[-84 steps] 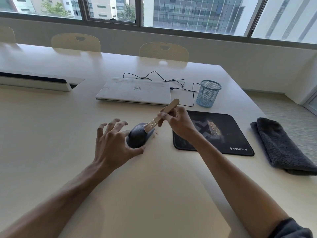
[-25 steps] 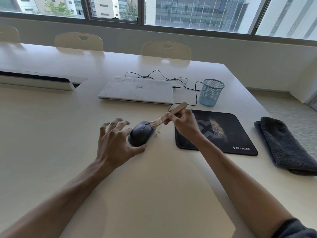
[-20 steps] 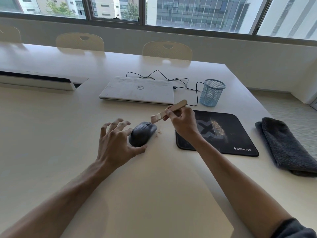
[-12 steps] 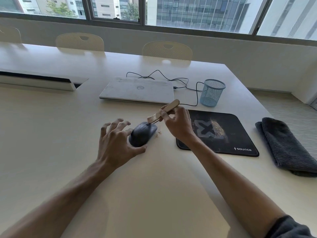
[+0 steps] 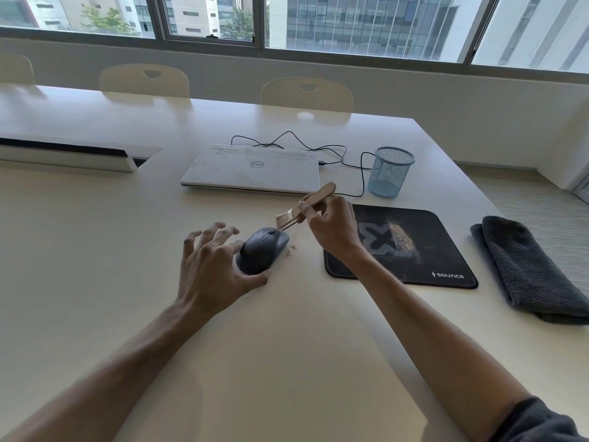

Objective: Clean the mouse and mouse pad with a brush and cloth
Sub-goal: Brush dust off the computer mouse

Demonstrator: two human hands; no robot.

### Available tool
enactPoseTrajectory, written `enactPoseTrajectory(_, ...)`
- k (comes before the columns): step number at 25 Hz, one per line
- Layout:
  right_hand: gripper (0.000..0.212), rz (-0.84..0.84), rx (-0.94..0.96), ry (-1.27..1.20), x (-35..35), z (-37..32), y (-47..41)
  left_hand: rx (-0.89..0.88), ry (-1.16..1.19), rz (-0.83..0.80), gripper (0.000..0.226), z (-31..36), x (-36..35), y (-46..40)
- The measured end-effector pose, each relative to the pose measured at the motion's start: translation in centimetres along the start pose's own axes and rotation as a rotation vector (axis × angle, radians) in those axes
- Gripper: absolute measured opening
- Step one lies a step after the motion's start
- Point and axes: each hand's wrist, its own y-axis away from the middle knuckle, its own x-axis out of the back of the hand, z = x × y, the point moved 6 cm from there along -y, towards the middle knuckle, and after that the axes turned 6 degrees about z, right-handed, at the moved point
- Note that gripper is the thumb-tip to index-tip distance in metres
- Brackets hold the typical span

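A dark computer mouse (image 5: 263, 248) lies on the pale table (image 5: 95, 250). My left hand (image 5: 212, 269) steadies it, thumb against its near side and index finger on its left, the other fingers spread above. My right hand (image 5: 331, 229) grips a small wooden-handled brush (image 5: 306, 205), whose bristles hover just above the mouse's front end. A black mouse pad (image 5: 414, 253) with a streak of tan crumbs lies to the right, partly behind my right wrist. A folded dark grey cloth (image 5: 529, 269) rests at the table's right edge.
Tan crumbs (image 5: 291, 248) lie on the table beside the mouse. A shut white laptop (image 5: 255, 169) with a black cable (image 5: 318, 148) sits behind it, a blue mesh cup (image 5: 390, 172) to its right. Chairs (image 5: 306, 92) line the far side.
The brush has gone back and forth over the mouse's front: on it a second ago, lifted away to the right, then brought back near it. My left hand has stayed on the mouse.
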Motion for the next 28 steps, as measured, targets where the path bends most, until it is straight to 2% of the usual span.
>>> enactPoseTrajectory(2,0.017,-0.017,0.015,-0.036,0.1,-0.5,0.1,-0.001,0.002,0.003,0.08,0.0,0.0,0.0)
enactPoseTrajectory(6,0.026,-0.017,0.0,0.064,0.3,0.2,0.0,-0.001,-0.003,0.004,0.08,0.0,0.0,0.0)
enactPoseTrajectory(9,0.023,-0.044,0.003,-0.008,0.6,0.0,0.1,-0.001,-0.006,0.007,0.08,-0.1,0.0,0.0)
enactPoseTrajectory(13,0.022,-0.066,0.009,0.068,1.8,0.4,-0.3,0.003,-0.001,0.013,0.078,0.0,0.0,0.0)
enactPoseTrajectory(16,0.017,-0.176,0.007,-0.135,1.9,0.3,-0.2,0.006,-0.01,0.01,0.076,0.0,0.0,0.0)
enactPoseTrajectory(18,0.019,-0.236,0.024,-0.115,1.3,0.9,0.0,0.01,-0.01,0.011,0.076,0.0,0.0,0.0)
enactPoseTrajectory(21,0.022,-0.138,0.027,-0.05,1.8,1.5,-0.2,0.006,-0.007,0.008,0.078,0.0,0.0,0.0)
enactPoseTrajectory(24,0.015,-0.213,0.04,-0.269,1.1,0.2,0.4,-0.002,-0.019,0.0,0.079,0.0,0.0,0.0)
enactPoseTrajectory(26,0.015,-0.286,0.059,-0.217,0.5,-0.3,1.0,0.003,-0.024,0.001,0.079,-0.1,0.0,0.0)
enactPoseTrajectory(28,0.015,-0.2,0.065,-0.098,1.1,0.0,0.8,0.01,-0.024,-0.005,0.077,-0.1,-0.1,0.0)
